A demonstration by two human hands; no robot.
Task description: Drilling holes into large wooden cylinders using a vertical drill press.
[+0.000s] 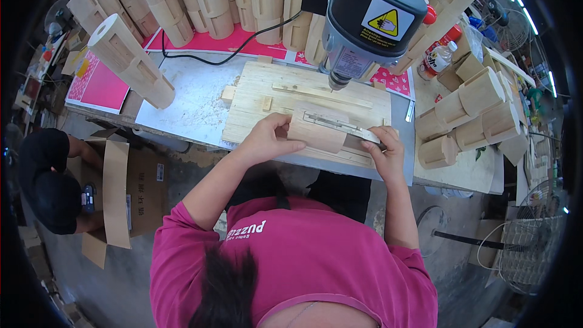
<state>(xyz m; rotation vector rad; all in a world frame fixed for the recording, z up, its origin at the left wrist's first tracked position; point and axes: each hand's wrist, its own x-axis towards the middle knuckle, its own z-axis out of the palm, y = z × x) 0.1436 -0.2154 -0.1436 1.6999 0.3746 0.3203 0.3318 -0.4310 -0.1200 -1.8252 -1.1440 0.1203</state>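
1. Cluttered workshop; bench [188, 109] is backed by stacked wooden cylinders [267, 9], with a drill press [373, 12] over a plank board [249, 91].
2. Wooden workpiece [316, 136], rounded, lies on the board near its front edge, slotted metal strip [340, 124] along its top.
3. Left hand [267, 140]: thumb and fingers parted around the workpiece's left end, steadying it. Right hand [385, 149]: thumb and fingers pinched in on the strip's right end.
4. Rolling risk: rounded workpiece could turn if the left grip loosens; battens [322, 96] show behind it, but can't tell whether any brace it.
5. Strip could skew if the right hand presses unevenly, putting slots off line.
6. Chuck [340, 80] hangs close beyond the hands; bare fingers could get nicked if they stray under it. Can't tell if it spins.
7. Loose hair [231, 285] could snag if the person leans in.
8. Cable [243, 48] and tall cylinder [130, 61] at left: a bump there could topple the cylinder.
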